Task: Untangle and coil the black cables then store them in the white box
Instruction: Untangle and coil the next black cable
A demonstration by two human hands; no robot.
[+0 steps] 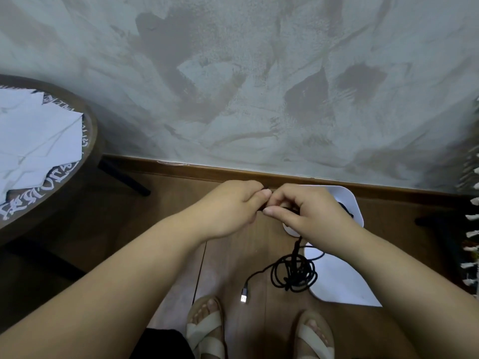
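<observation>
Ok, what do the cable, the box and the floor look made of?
Cable: matte black, slightly textured sheath, possibly braided fabric; shiny metal plug. Box: smooth, plain white with rounded corners, likely plastic. Floor: brown boards with grain and seams, wood or laminate.

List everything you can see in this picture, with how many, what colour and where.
black cable: one tangled bundle, black, below the right hand
USB plug: one, silver, at the cable's loose end
white box: one, white, on the floor behind the right hand
flat panel: one, white, under the bundle, perhaps a lid
round table: one, dark brown, left
paper sheets: several, white, on the table
fringe: white, right edge
wall: grey, top
floor: brown wood
sandals: two, cream, bottom
left hand: pinches the cable, centre
right hand: pinches the cable, beside it
</observation>
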